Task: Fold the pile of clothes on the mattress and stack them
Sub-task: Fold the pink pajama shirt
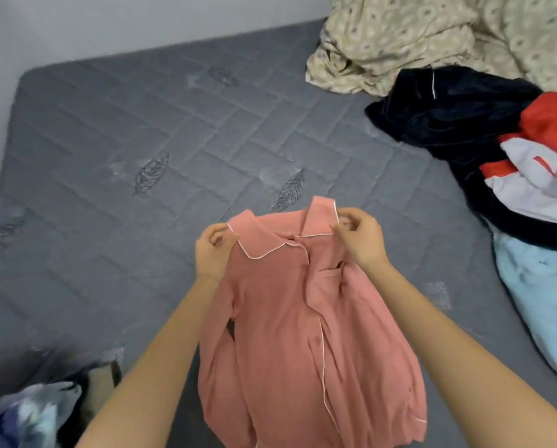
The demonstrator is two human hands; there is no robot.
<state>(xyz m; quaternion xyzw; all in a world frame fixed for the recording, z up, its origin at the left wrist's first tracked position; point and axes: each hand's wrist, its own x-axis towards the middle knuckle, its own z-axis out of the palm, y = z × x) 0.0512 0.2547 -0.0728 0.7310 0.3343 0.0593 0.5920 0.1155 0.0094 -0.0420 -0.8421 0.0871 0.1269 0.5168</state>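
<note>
A pink collared pyjama shirt [286, 334] with white piping hangs in front of me above the grey quilted mattress [141, 150]. My left hand [214, 252] pinches the shirt at its left shoulder by the collar. My right hand [359, 239] pinches the right shoulder beside the raised collar flap. The shirt's front faces me, its sleeves drooping down the sides. A pile of unfolded clothes lies at the right: a dark navy garment [448, 118], a red and white garment [542, 163] and a light blue garment [542, 299].
A crumpled beige patterned sheet [416, 37] lies at the back right. Blurred bluish and dark cloth [34, 415] sits at the bottom left corner. A pale wall [76, 24] runs behind the mattress's far edge.
</note>
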